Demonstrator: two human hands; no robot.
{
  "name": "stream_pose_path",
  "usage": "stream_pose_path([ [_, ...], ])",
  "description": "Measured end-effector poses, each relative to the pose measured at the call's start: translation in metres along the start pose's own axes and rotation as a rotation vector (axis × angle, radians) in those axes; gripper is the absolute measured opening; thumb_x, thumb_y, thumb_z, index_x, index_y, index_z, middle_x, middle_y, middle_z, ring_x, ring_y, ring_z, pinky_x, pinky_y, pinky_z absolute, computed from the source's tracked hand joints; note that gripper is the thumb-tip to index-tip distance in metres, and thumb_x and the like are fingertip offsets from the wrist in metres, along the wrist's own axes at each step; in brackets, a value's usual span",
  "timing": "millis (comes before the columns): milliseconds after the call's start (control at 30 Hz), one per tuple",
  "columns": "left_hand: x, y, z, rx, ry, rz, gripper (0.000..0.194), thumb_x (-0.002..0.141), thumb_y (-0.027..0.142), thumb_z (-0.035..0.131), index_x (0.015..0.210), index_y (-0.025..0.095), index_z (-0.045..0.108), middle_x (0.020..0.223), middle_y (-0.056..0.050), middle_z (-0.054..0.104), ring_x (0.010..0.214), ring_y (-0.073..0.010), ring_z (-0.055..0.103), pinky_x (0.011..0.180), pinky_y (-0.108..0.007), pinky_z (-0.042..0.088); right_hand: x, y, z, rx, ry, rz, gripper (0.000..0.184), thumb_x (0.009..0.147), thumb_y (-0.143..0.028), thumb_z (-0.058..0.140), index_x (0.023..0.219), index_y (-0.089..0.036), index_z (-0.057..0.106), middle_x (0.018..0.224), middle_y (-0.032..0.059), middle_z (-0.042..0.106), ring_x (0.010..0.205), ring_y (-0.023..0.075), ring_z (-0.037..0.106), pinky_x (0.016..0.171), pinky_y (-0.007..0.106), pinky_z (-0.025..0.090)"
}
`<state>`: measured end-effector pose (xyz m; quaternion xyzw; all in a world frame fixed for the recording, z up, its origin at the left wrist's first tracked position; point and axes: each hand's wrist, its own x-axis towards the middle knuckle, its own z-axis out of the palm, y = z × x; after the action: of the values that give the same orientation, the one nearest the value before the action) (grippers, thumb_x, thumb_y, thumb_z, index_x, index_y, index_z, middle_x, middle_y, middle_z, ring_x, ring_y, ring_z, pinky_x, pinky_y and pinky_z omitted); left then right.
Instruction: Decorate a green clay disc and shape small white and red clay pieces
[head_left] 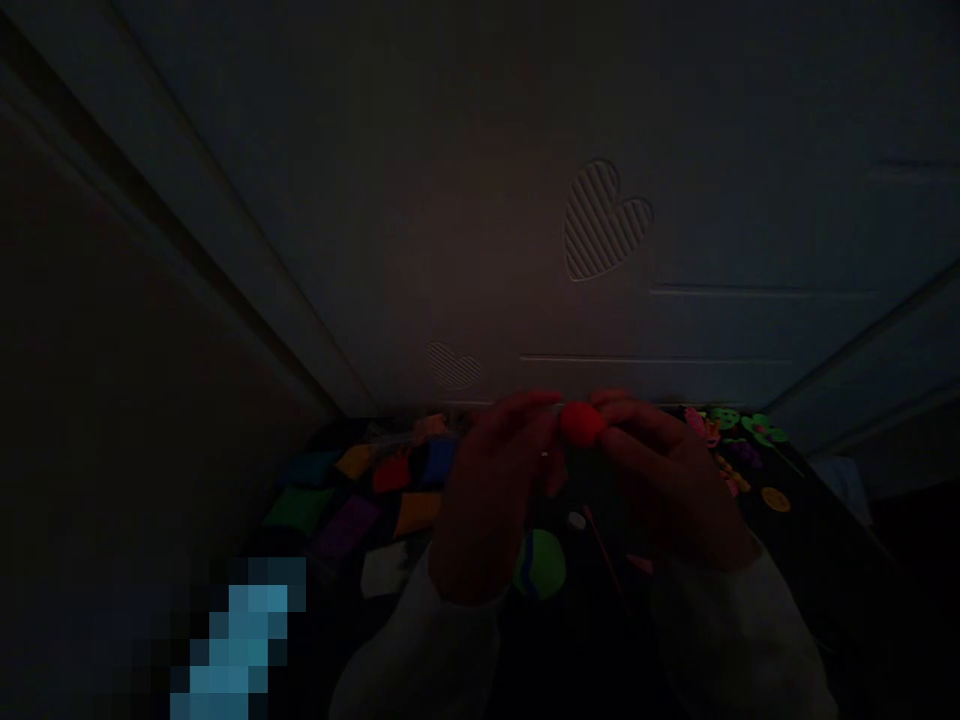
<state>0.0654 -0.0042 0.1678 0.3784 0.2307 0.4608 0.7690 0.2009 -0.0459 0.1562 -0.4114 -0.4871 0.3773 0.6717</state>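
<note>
In dim light, a small red ball (583,424), smooth like modelling clay, is held up between my two hands. My left hand (495,475) has its fingertips curled against the ball's left side. From the other side, the fingers and thumb of my right hand (667,465) pinch it. Below my hands lies a round light-green piece (547,566) with a dark blue band across it. Near it are a small white disc (576,521) and a thin pinkish stick (607,560). Part of a reddish item (554,472) shows behind my left hand.
Several coloured packets, including a green one (298,510), a purple one (349,526) and a white one (384,569), lie at the left of the dark table. Green flower shapes (763,430) and a yellow round piece (775,499) lie at the right. A panel with embossed hearts (606,222) rises behind.
</note>
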Motion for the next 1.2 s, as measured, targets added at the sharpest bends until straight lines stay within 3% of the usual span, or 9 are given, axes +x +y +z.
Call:
stream_pose_path([
  [100,-0.002,0.002,-0.001,0.158,-0.014,0.135,0.014,0.076,0.022,0.07,0.09,0.024,0.072,0.082,0.001,0.07,0.061,-0.0065,0.057,0.057,-0.017,0.047,-0.003,-0.008,0.002,-0.315,0.037,-0.155,0.006,0.078,-0.026,0.068,0.084,-0.028,0.069,0.095,0.0003,0.058,0.092,0.0146,0.058,0.083,0.031,0.048],
  [300,-0.003,0.005,-0.002,0.15,-0.016,0.095,0.015,0.075,0.018,0.071,0.087,0.026,0.074,0.086,0.002,0.074,0.079,-0.0093,0.067,0.07,-0.016,0.052,-0.012,-0.018,0.006,-0.679,0.009,-0.378,0.02,0.079,-0.025,0.068,0.099,-0.027,0.067,0.101,0.0021,0.057,0.096,0.0162,0.056,0.084,0.033,0.047],
  [500,-0.005,0.003,-0.004,0.093,-0.054,0.069,0.017,0.072,0.02,0.075,0.088,0.026,0.075,0.091,0.0,0.075,0.085,-0.0122,0.068,0.075,-0.019,0.053,-0.014,-0.023,0.008,-0.772,0.071,-0.434,0.008,0.081,-0.025,0.067,0.089,-0.024,0.067,0.096,0.002,0.057,0.092,0.015,0.056,0.082,0.03,0.047],
  [733,-0.003,0.004,-0.005,0.112,-0.087,0.074,0.016,0.074,0.022,0.073,0.089,0.027,0.075,0.086,0.001,0.075,0.077,-0.0094,0.067,0.069,-0.015,0.052,-0.019,-0.028,0.005,-0.936,0.006,-0.496,0.021,0.08,-0.03,0.068,0.1,-0.025,0.065,0.105,0.0039,0.056,0.095,0.0176,0.053,0.078,0.032,0.047],
  [1000,-0.002,0.001,-0.006,0.191,-0.082,0.106,0.014,0.078,0.028,0.069,0.09,0.027,0.075,0.092,-0.001,0.074,0.085,-0.0117,0.067,0.076,-0.018,0.052,-0.019,-0.029,0.004,-0.961,-0.005,-0.517,0.014,0.084,-0.026,0.063,0.097,-0.023,0.065,0.104,0.0046,0.057,0.092,0.0168,0.054,0.076,0.031,0.048],
  [1200,-0.003,0.006,-0.001,0.189,-0.054,0.073,0.01,0.078,0.028,0.068,0.085,0.028,0.076,0.087,0.002,0.074,0.08,-0.0095,0.066,0.071,-0.015,0.051,-0.019,-0.031,0.002,-1.016,-0.013,-0.533,0.019,0.081,-0.029,0.066,0.099,-0.023,0.066,0.107,0.0054,0.056,0.094,0.0181,0.053,0.077,0.032,0.048],
])
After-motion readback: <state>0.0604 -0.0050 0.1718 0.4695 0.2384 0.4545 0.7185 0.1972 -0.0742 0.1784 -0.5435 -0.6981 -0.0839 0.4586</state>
